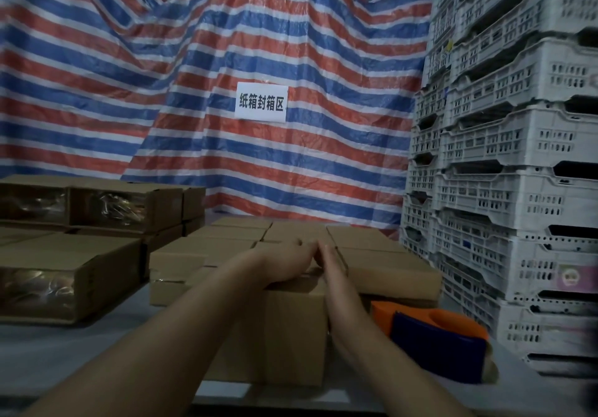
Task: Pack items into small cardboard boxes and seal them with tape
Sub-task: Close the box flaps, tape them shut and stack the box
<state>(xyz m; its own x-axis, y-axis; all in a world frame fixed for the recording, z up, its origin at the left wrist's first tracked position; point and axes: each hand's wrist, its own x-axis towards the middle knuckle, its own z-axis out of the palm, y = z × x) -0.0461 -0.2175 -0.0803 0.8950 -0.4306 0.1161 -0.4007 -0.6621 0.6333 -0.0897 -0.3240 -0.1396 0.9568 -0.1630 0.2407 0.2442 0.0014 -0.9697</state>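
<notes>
Both forearms reach forward over the surface point(81, 345) to a closed box point(291, 329). Left grip point(291, 263) lies flat on the box's top, fingers straight, clasping nothing. Right grip point(335, 269) stands on edge against the box's right side, fingers straight, also clasping nothing. Right of the box sits an orange tape dispenser point(443, 339). Behind the box lie more boxes point(372, 255); beyond them hangs a striped tarp point(129, 77). Far right of the box rise white crates point(517, 157).
</notes>
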